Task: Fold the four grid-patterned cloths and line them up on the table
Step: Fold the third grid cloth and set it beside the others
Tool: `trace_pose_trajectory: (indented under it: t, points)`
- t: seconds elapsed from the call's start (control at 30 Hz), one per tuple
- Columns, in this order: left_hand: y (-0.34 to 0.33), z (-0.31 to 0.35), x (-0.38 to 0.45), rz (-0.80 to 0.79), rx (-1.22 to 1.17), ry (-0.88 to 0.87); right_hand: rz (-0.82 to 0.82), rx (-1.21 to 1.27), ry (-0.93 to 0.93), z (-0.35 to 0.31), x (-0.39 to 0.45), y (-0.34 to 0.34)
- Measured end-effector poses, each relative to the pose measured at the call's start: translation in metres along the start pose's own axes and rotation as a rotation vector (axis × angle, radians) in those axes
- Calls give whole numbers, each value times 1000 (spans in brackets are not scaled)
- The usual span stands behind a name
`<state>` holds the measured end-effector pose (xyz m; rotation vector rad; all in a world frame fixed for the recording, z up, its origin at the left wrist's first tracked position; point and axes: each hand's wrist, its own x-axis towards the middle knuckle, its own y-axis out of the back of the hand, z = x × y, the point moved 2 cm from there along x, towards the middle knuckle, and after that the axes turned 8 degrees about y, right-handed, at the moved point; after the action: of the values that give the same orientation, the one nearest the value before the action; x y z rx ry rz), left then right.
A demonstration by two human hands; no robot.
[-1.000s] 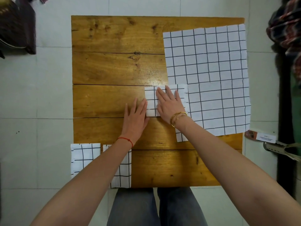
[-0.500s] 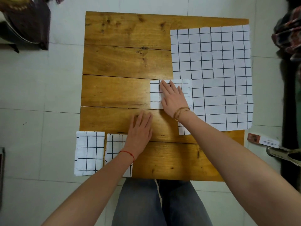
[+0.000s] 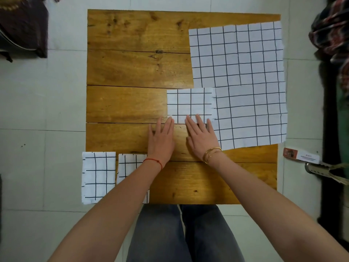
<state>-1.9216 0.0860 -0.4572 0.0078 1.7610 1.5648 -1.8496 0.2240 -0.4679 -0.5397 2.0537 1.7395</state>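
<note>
Four grid-patterned cloths, white with thin black lines, lie on my wooden plank counter [image 3: 132,69]. Two folded cloths [image 3: 98,176] sit side by side at the near left corner, the second partly under my forearm. A third folded cloth [image 3: 190,104] rests mid-counter, overlapping the edge of the large unfolded cloth [image 3: 245,82] at the far right. My left hand [image 3: 161,140] lies flat on bare wood, fingers straight, fingertips at the folded cloth's near edge. My right hand [image 3: 203,139] lies flat too, fingertips touching that cloth, gripping nothing. If I drag it carelessly, the thin soft layers could slip open or pull the big cloth along.
</note>
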Motion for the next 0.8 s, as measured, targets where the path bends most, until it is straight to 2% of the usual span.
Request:
trace_pose_trajectory:
  t: [0.17, 0.27, 0.4, 0.5, 0.57, 0.67, 0.8]
  points:
    - [-1, -6, 2, 1, 6, -25, 43, 21, -165, 42, -30, -10]
    - [-1, -6, 2, -1, -20, -25, 105, 35, -191, 56, -38, -9]
    - [4, -2, 7, 48, -99, -21, 436, 174, -227, 64, -24, 15]
    - [12, -4, 17, 179, -218, 21, 564, 270, -267, 73, 8, 43]
    - [16, -6, 26, 225, -294, 131, 554, 303, -247, 79, 35, 61]
    - [22, -8, 41, 187, -395, 336, 446, 289, -191, 84, 74, 85]
    - [23, -4, 56, 139, -412, 445, 310, 191, -96, 79, 109, 98]
